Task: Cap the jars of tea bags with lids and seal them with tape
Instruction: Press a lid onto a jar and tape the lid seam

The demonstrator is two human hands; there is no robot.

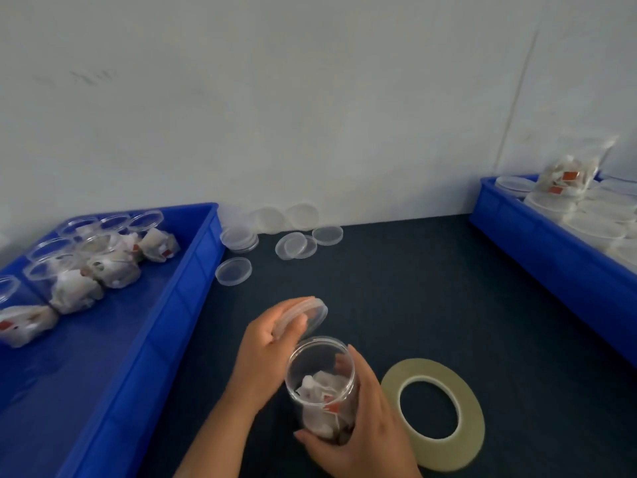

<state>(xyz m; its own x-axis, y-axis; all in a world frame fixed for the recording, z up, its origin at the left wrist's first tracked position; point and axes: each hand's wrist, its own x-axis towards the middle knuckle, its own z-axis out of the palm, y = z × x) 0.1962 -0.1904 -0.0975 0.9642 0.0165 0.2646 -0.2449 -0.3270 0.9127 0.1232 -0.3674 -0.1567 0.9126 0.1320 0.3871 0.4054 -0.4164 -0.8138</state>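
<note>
Jar (320, 374) is uncapped, base hidden by the gripping right hand (365, 432); left hand (265, 343) holds the lid (312, 310).

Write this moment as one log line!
step: capping | left hand: holds lid | right hand: holds jar | lid: not yet on | tape: on table

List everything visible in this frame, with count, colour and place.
table: one, dark
jar: one, clear, tea bags inside, uncapped, front centre
lid: one, clear, near jar's mouth, not on it
tape roll: one, yellowish, right of jar
loose lids: several, clear, on table by wall
left tray: one, blue
open jars: several, clear, in left tray
loose tea bags: several, white, red tags, left tray
right tray: one, blue
capped jars: several, whitish lids, right tray
bag: one, clear, atop capped jars
left hand: holds lid
right hand: grips jar
</note>
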